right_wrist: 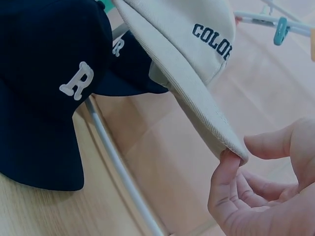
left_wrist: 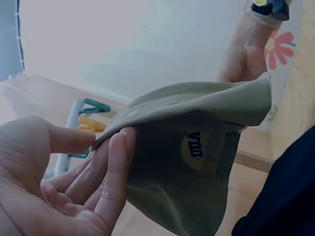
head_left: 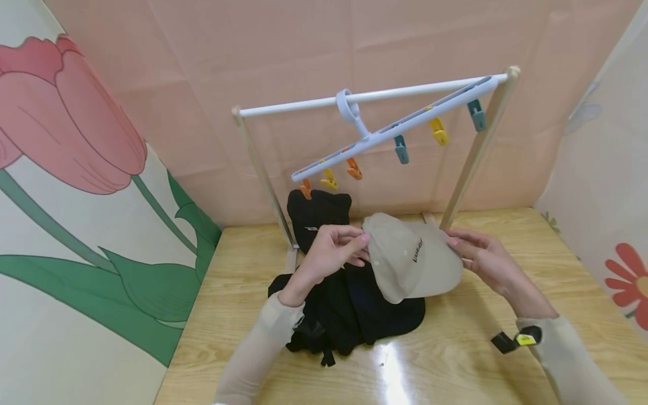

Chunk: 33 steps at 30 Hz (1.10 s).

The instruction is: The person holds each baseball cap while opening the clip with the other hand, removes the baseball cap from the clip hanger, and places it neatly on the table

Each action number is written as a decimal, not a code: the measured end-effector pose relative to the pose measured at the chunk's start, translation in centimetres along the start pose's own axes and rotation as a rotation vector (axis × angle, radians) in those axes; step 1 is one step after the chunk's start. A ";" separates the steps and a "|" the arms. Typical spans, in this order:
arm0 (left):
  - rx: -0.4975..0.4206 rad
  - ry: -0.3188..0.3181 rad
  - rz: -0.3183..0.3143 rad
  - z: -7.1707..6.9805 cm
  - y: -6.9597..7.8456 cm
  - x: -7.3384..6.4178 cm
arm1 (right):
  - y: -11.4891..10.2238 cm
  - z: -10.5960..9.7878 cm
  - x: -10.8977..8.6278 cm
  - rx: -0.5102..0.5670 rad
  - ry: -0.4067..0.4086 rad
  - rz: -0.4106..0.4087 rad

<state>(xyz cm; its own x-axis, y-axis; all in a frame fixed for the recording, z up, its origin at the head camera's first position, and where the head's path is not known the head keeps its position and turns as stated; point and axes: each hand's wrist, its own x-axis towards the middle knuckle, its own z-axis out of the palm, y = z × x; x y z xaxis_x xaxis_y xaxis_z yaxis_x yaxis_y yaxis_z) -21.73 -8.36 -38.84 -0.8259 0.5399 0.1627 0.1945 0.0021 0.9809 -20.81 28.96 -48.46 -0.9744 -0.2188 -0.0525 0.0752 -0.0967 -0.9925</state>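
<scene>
A beige baseball cap (head_left: 440, 264) with dark lettering is held between both hands above the table. My left hand (head_left: 334, 250) pinches the edge of its crown between thumb and fingers; the left wrist view shows the cap's inside (left_wrist: 172, 167) with a printed label. On the other side, my right hand (head_left: 483, 259) grips the end of the brim (right_wrist: 216, 123), fingers beneath it. Under the beige cap lie dark caps (head_left: 354, 309), one bearing a white letter R (right_wrist: 78, 81). Another dark cap (head_left: 319, 214) sits farther back, near the rack's left post.
A rack with a white rod (head_left: 288, 106) and wooden posts (head_left: 481, 146) stands at the back of the wooden table (head_left: 223, 326). From the rod hangs a pale blue hanger (head_left: 385, 134), tilted, with several coloured clips (head_left: 401, 149) above the caps.
</scene>
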 end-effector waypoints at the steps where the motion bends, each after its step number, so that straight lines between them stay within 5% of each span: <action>1: 0.002 -0.001 -0.003 0.0 -0.1 0.0 | 0.1 0.0 0.0 0.001 0.002 0.001; 33: 0.005 -0.040 -0.101 0.2 -2.5 -0.3 | 2.4 -0.7 -0.8 -0.064 0.018 0.051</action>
<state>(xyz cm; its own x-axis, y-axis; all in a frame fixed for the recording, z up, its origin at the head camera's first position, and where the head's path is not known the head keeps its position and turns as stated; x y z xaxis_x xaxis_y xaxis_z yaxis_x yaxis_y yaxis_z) -21.87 -8.38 -41.38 -0.8195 0.5701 0.0581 0.1140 0.0629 0.9915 -20.03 29.58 -50.91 -0.9733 -0.2042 -0.1050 0.1121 -0.0236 -0.9934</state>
